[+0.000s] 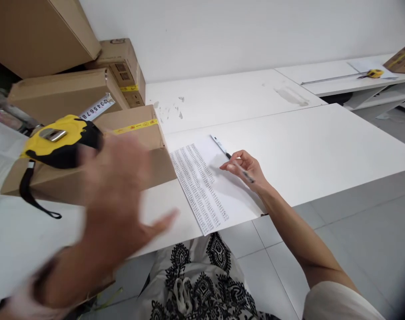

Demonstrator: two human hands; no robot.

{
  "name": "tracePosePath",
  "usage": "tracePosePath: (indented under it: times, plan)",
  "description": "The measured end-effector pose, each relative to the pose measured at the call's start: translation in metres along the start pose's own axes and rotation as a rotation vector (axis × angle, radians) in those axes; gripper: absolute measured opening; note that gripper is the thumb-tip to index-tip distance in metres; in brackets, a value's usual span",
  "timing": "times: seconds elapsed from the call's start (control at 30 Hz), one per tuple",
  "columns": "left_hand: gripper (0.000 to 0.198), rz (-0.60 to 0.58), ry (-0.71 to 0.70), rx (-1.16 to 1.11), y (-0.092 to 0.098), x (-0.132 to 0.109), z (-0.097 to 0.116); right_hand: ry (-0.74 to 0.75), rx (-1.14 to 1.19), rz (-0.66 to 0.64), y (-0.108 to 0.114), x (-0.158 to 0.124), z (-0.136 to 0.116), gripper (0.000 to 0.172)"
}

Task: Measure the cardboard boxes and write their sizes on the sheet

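Observation:
My right hand (247,169) is closed on a pen (219,145), which slants across the fingers above a printed sheet (202,191). Columns of small print fill the left part of that sheet, and its right part is blank. My left hand (119,186) is smeared by motion, with its thumb spread away from the fingers. Its fingertips overlap the right side of a yellow and black tape measure (62,138); whether they touch it is unclear. The tape measure sits at the cardboard box (136,153), with a short numbered blade (97,107) out and a black strap hanging down.
More cardboard boxes (32,35) are stacked at the left against the white wall. The white table (322,151) runs to the right and has scuffed patches. On a farther table lie a second tape measure (375,74) with its blade drawn out and a box (402,58).

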State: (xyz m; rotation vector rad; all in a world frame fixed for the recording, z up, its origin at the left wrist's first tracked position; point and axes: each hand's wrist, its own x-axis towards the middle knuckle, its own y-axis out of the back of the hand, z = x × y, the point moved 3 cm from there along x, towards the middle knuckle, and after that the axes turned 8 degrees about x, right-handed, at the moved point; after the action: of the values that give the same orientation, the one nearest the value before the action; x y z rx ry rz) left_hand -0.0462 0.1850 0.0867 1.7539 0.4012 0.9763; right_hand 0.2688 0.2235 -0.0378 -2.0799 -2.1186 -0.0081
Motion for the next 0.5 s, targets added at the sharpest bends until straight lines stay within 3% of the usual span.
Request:
tracePosePath:
  times: [0.07,0.17,0.3,0.5]
  plan:
    - [0.105,-0.04,-0.276,-0.012,-0.037,-0.013,0.051,0.05,-0.019,0.145,0.004,0.0,0.008,0.033]
    - [0.106,-0.178,-0.445,-0.04,-0.092,-0.024,0.089,0.049,-0.038,0.274,0.01,0.0,0.018,0.038]
    - [0.108,-0.29,-0.472,-0.091,-0.13,-0.022,0.092,-0.034,-0.092,0.275,0.011,-0.006,0.025,0.045]
    - [0.097,-0.421,-0.524,-0.202,-0.139,-0.025,0.078,-0.116,-0.194,0.276,0.004,-0.028,0.023,0.046]
